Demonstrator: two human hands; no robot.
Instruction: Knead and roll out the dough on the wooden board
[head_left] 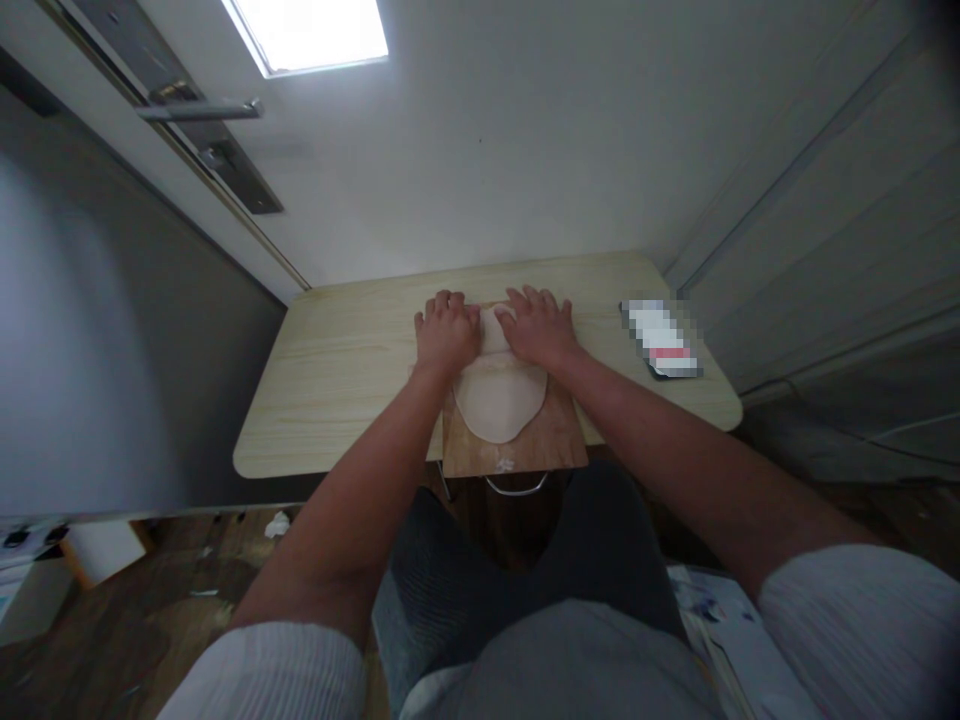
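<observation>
A flat, pale sheet of dough (501, 402) lies on a wooden board (559, 447), its rounded near edge toward me. Across it runs a faint ridge between my wrists; whether that is a fold or something under my hands I cannot tell. My left hand (448, 328) rests palm down at the far left of the dough, fingers a little bent and apart. At the far right, my right hand (541, 325) also lies palm down, fingers spread and thumb on the dough. A small pink spot shows beside the left fingers. My palms hide the dough's sides.
The board overhangs the near edge of a light wood-grain table (337, 380). A blurred phone-like object (661, 338) lies at the table's right. Behind stands a white door with a metal handle (199, 110). Crumpled paper (277, 524) is on the floor.
</observation>
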